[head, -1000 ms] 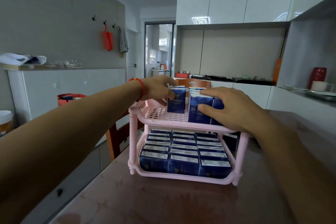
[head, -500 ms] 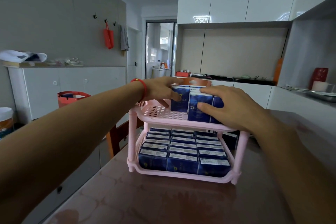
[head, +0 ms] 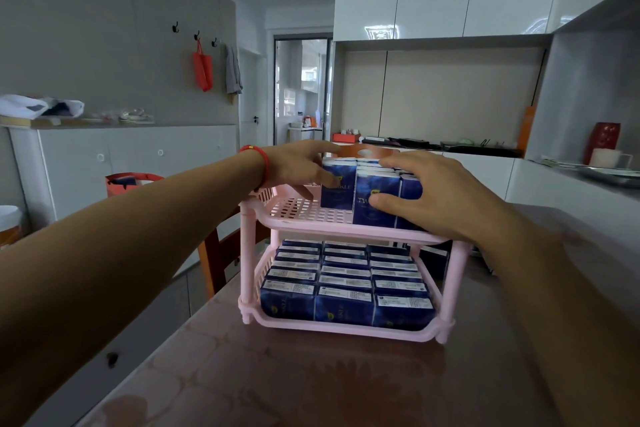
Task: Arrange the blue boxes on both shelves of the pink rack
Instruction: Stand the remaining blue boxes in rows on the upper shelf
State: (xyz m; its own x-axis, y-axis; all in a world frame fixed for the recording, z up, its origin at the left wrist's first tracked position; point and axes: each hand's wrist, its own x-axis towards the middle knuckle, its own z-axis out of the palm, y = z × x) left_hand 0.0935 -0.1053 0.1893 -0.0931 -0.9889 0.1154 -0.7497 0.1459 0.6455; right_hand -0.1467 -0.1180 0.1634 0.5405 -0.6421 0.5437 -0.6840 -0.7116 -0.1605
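Observation:
A pink two-shelf rack stands on the brown table. Its lower shelf is packed with several rows of blue boxes. On the upper shelf a group of upright blue boxes fills the right part. My left hand grips one upright blue box at the group's left side, thumb on its front. My right hand lies over the top and front of the right-hand boxes, fingers spread and pressing on them. The left part of the upper shelf is bare.
A wooden chair stands left of the rack, and its backrest shows behind. More dark boxes stand behind the rack at the right. A counter with a red vase and mug runs along the right. White cabinets line the left wall.
My left hand has slid its blue box to the right, up against the group under my right hand. The right hand has stayed on the boxes.

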